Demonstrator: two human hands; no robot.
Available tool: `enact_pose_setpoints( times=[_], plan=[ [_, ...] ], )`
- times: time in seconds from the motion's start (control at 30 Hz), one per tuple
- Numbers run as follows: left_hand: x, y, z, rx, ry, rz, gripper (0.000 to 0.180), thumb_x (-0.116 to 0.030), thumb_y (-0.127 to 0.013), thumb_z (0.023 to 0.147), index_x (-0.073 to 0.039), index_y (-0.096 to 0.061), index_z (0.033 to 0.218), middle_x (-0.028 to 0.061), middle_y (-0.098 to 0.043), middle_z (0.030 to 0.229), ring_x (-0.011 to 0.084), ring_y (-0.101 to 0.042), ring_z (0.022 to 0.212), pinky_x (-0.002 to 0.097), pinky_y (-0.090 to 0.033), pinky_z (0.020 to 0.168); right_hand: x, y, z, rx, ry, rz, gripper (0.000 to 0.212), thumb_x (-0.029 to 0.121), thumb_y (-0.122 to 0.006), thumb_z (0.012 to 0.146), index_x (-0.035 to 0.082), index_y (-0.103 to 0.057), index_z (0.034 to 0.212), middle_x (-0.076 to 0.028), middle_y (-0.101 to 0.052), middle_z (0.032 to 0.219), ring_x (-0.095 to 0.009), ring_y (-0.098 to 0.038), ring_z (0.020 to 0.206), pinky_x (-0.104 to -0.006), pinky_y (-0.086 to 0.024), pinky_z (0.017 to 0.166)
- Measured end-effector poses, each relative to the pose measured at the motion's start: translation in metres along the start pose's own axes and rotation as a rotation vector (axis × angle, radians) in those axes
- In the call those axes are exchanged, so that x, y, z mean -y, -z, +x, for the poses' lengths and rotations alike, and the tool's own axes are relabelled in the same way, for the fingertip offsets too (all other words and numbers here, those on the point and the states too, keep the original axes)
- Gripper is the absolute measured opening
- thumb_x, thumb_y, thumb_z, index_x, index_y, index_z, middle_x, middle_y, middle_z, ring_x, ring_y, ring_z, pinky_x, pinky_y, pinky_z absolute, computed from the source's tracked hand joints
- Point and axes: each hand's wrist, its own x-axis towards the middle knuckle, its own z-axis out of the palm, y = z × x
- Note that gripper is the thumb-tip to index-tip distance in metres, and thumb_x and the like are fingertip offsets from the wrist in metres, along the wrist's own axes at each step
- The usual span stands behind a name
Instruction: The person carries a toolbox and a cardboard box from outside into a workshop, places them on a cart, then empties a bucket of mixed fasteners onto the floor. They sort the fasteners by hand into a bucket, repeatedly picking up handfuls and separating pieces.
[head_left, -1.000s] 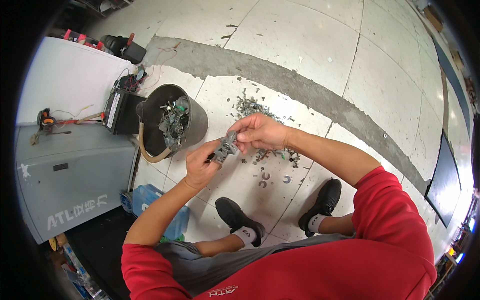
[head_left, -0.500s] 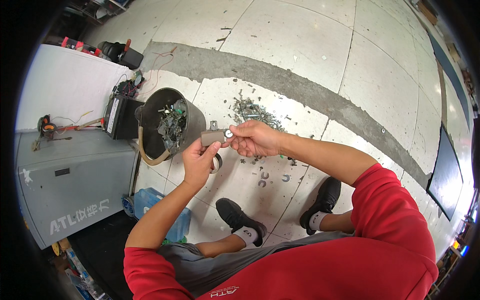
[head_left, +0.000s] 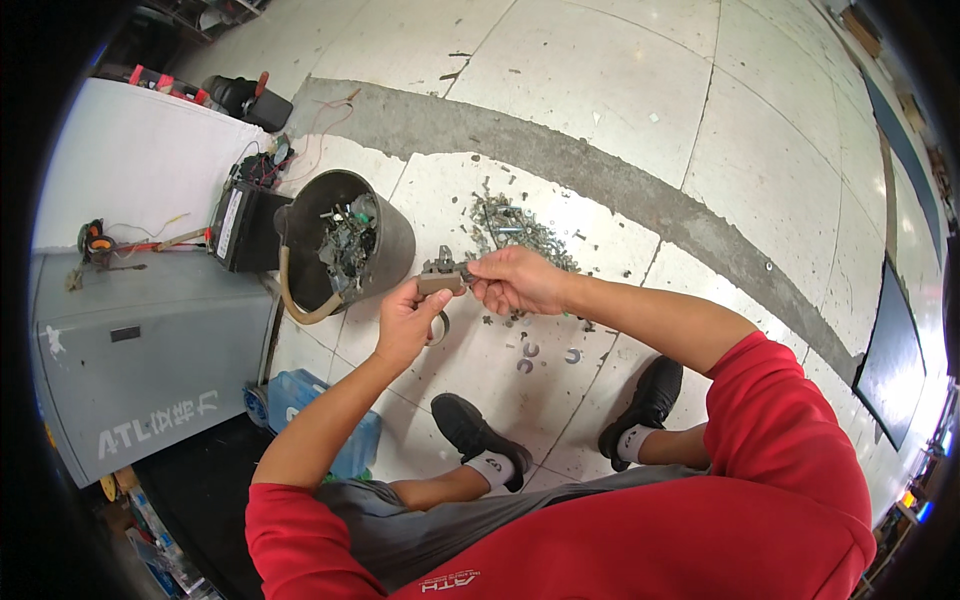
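My left hand point(head_left: 405, 325) is closed around a small brown-grey block point(head_left: 438, 285), thumb on top. A dark metal bracket-like piece point(head_left: 438, 262) rises from its far side. My right hand point(head_left: 518, 280) pinches at the block's right end, its fingers around a small dark piece point(head_left: 464, 270) whose kind is not clear. Beside my left palm shows a ring point(head_left: 440, 328); whether it hangs from the hand is unclear. Beyond my right hand, a pile of loose screws, bolts and nuts point(head_left: 515, 228) lies on the floor.
A dark bucket point(head_left: 398, 240) with mixed metal scrap stands at left, beside a black battery point(head_left: 240, 228) and a grey cabinet point(head_left: 150, 350). Horseshoe-shaped pieces point(head_left: 528, 352) lie before my shoes point(head_left: 475, 440). A blue plastic container point(head_left: 350, 445) sits near my left arm.
Both hands have shifted slightly right. The block has turned, so the dark bracket-like piece shows more and the pale round disc at its right end is out of sight.
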Motion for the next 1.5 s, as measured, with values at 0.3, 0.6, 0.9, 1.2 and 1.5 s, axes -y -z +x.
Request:
enact_pose_setpoints(
  times=[0.3, 0.6, 0.9, 1.2, 1.5],
  plan=[
    [0.179, 0.059, 0.037, 0.342, 0.289, 0.962, 0.026, -0.026, -0.071, 0.088, -0.003, -0.072, 0.100, 0.0145, -0.075, 0.096, 0.0266, -0.068, 0.072, 0.0410, -0.053, 0.064, -0.201, 0.155, -0.033, 0.436, 0.782, -1.758, 0.052, 0.044, -0.067, 0.092, 0.014, -0.062, 0.135, -0.013, -0.045, 0.155, -0.034, -0.040, 0.144, -0.0563, -0.038, 0.113],
    [0.266, 0.023, 0.052, 0.392, 0.482, 1.480, 0.028, -0.025, -0.060, 0.087, -0.006, -0.077, 0.098, 0.0192, -0.075, 0.104, 0.0357, -0.073, 0.096, 0.0461, -0.058, 0.085, -0.208, 0.253, 0.051, 0.238, 0.951, -2.044, 0.046, 0.028, -0.066, 0.088, 0.012, -0.067, 0.131, -0.007, -0.047, 0.156, -0.028, -0.044, 0.140, -0.0481, -0.032, 0.116],
    [0.218, 0.029, 0.090, 0.678, 0.444, 1.686, 0.028, -0.024, -0.059, 0.090, -0.013, -0.079, 0.105, 0.0095, -0.076, 0.112, 0.0280, -0.073, 0.106, 0.0393, -0.058, 0.085, -0.124, 0.240, 0.062, -0.172, 0.655, -1.807, 0.026, 0.029, -0.071, 0.088, 0.013, -0.069, 0.108, -0.006, -0.060, 0.115, -0.027, -0.053, 0.112, -0.0429, -0.042, 0.093],
    [0.207, 0.016, 0.120, 0.702, 0.230, 1.862, 0.027, -0.036, -0.067, 0.091, -0.016, -0.076, 0.107, 0.0045, -0.075, 0.104, 0.0244, -0.072, 0.097, 0.0407, -0.057, 0.078, -0.116, 0.221, 0.085, -0.297, 0.540, -1.776, 0.010, 0.016, -0.067, 0.080, 0.007, -0.070, 0.084, -0.010, -0.058, 0.100, -0.029, -0.054, 0.103, -0.0429, -0.044, 0.088],
    [0.199, -0.073, 0.136, 0.207, -0.366, 1.140, 0.017, -0.027, -0.071, 0.088, -0.013, -0.069, 0.099, 0.0059, -0.064, 0.097, 0.0303, -0.068, 0.091, 0.0438, -0.056, 0.076, -0.124, 0.212, 0.066, -0.254, 0.401, -1.760, 0.020, 0.017, -0.070, 0.080, 0.008, -0.070, 0.097, -0.014, -0.062, 0.101, -0.034, -0.062, 0.100, -0.0440, -0.053, 0.084]
  ],
)
